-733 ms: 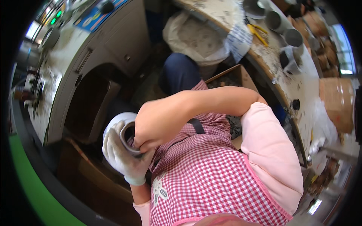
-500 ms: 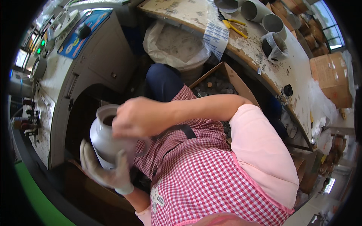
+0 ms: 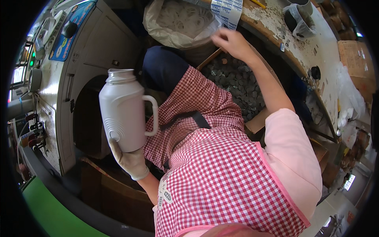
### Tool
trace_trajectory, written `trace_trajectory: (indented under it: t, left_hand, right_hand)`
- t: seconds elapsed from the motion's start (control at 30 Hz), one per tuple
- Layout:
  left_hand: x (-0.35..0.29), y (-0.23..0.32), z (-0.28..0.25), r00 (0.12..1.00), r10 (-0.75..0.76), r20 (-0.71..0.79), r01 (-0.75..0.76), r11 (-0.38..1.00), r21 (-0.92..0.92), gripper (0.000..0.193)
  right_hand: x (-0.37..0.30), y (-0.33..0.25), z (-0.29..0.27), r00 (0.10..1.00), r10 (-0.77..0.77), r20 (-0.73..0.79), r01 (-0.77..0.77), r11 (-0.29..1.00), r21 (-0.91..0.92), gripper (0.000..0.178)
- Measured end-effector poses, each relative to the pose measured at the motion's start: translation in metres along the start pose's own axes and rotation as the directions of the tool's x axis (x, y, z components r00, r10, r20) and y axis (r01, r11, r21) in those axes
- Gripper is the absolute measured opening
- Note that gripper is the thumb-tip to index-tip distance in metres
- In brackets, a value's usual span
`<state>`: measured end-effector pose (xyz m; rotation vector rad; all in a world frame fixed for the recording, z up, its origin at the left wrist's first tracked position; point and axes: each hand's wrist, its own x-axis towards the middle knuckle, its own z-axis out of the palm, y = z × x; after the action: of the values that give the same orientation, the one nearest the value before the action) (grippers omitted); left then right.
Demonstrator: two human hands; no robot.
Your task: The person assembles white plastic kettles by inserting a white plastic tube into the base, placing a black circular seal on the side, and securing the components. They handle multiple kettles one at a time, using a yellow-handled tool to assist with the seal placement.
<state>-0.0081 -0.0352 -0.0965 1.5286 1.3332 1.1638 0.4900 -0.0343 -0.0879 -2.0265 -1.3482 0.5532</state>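
A light grey jug (image 3: 123, 112) with a threaded neck and a side handle stands nearly upright in front of my lap. My left hand (image 3: 132, 161), in a pale glove, grips it at its base, with the thumb on the jug's lower front. My bare right hand (image 3: 233, 43) is raised at the right rim of a white bag (image 3: 154, 29) filled with clear plastic rings (image 3: 183, 17). Its fingers look bent but are smeared by motion, so anything between them is hidden. Below this hand, a cardboard box (image 3: 258, 120) holds many dark round discs (image 3: 237, 85).
At the right, a worn workbench (image 3: 268, 27) carries a dark cup in a clear bag (image 3: 298, 21) and a black ring-shaped part (image 3: 315, 72). White cabinets (image 3: 106, 43) stand at the left. An open brown carton (image 3: 114, 181) is below my left hand.
My right hand has left the jug's neck and swung up and right to the bag's rim. The jug, tilted before, now stands straighter and higher, my left hand under its base.
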Motion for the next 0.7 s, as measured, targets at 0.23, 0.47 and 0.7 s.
trace_trajectory:
  t: [0.23,0.47,0.7]
  left_hand:
    - [0.008,0.006,0.009,0.950,0.293,0.110,-0.296,0.726,0.621,0.045]
    - [0.013,0.024,0.007,0.940,-0.337,0.054,0.285,0.687,-0.668,0.045]
    - [-0.007,0.022,0.001,0.832,-0.554,0.036,0.320,0.425,-0.847,0.045]
  right_hand:
    - [-0.079,0.182,0.094,0.905,0.395,0.155,-0.236,0.773,-0.589,0.036]
    - [-0.084,0.185,0.097,0.962,0.256,0.100,-0.171,0.843,-0.511,0.028]
    - [-0.049,-0.004,0.043,0.936,0.314,0.157,-0.348,0.769,0.536,0.026]
